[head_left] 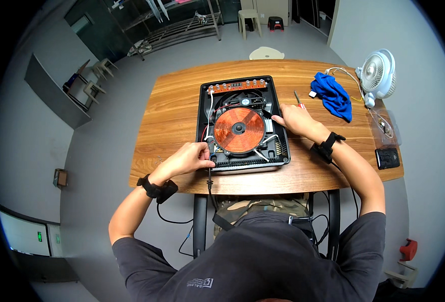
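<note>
Wooden table (172,110) carries an opened cooktop (242,123) at its middle, casing off. At the cooktop's near left corner the left hand (189,157) seems to pinch a wire, fingers curled. On its right edge the right hand (295,120) rests, fingers spread. Copper coil (239,130) sits central; beyond its right side, a screwdriver (298,98), blue cloth (333,94) and small fan (378,73).

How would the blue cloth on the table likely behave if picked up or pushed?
The blue cloth lies crumpled in soft folds, so it would probably hang limp when lifted. It looks thin, so likely light. On the smooth wooden table a push would probably bunch it up or slide it, not roll it.
</note>
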